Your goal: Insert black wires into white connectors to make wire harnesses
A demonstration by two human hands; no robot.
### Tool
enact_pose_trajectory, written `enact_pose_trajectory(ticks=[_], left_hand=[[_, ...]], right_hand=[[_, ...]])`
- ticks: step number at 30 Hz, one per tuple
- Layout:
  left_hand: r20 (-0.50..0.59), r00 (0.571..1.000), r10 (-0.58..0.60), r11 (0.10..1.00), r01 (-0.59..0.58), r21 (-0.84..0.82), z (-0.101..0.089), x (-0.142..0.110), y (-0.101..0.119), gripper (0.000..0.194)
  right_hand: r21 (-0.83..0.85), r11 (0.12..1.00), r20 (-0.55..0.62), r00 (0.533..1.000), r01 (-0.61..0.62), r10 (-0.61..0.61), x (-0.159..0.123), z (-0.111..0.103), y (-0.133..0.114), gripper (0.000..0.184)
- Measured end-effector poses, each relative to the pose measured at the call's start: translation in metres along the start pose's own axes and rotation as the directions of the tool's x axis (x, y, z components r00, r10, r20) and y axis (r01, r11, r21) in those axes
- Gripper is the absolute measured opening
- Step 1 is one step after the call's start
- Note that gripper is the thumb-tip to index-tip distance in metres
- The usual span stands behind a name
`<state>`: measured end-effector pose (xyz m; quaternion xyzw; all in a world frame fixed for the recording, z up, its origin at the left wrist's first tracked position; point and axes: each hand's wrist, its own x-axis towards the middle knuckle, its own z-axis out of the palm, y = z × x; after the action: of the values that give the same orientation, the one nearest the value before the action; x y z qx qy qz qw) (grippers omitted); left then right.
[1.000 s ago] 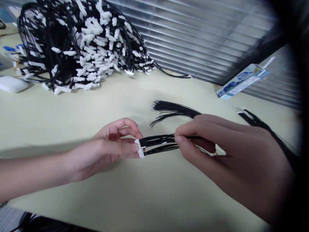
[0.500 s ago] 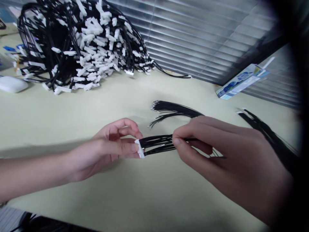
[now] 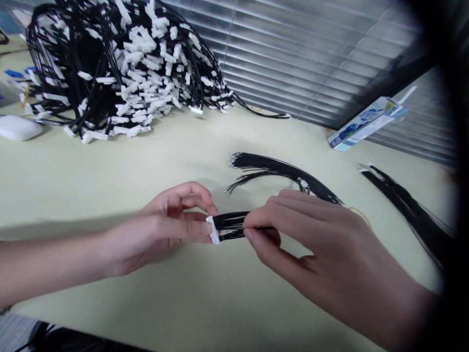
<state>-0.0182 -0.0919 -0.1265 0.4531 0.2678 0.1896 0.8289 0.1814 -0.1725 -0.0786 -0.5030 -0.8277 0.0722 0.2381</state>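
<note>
— Two hands over a pale table (image 3: pixel 227 303); start at the far left. What lies there?

— A white rounded object (image 3: pixel 17 127) at the edge, and beside it a big heap of black wire harnesses (image 3: pixel 120 68) studded with white plugs, piled up against the closed blinds (image 3: pixel 311 54).

— And the left hand (image 3: pixel 164 227)?

— It comes in from the left, low over the table. Thumb and fingertips are closed on a small white connector (image 3: pixel 213 230), pinched at its left side, the other fingers curled above.

— What leaves the connector?

— A short run of black wires (image 3: pixel 230 222), going right, straight into the right hand (image 3: pixel 311 244). That hand's thumb and forefinger are pressed together on the wires, just beside the connector; the two hands are near each other but not touching.

— Where does this sit?

— At the middle of the table, just above its surface. I cannot tell whether the connector touches it.

— Beyond the right hand?

— A loose bundle of black leads (image 3: pixel 264 168) with bare tips lies fanned behind it. Farther right another black bundle (image 3: pixel 406 205) stretches across the table, and a blue and white box (image 3: pixel 366 122) leans by the blinds.
</note>
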Motion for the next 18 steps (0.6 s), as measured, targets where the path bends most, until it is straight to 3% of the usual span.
enact_pose_trajectory(ticks=[6,18], left_hand=[[0.008,1.000,-0.009,1.000,0.009,0.010,0.0013,-0.0012,0.0002,0.021],[0.003,0.999,-0.035,0.999,0.035,0.004,0.0014,-0.0005,-0.0040,0.022]], right_hand=[[-0.027,0.996,0.031,0.996,0.088,-0.087,-0.0024,0.0073,-0.0010,0.018],[-0.019,0.995,0.043,0.994,0.098,-0.097,0.0016,0.0115,0.0017,0.016]])
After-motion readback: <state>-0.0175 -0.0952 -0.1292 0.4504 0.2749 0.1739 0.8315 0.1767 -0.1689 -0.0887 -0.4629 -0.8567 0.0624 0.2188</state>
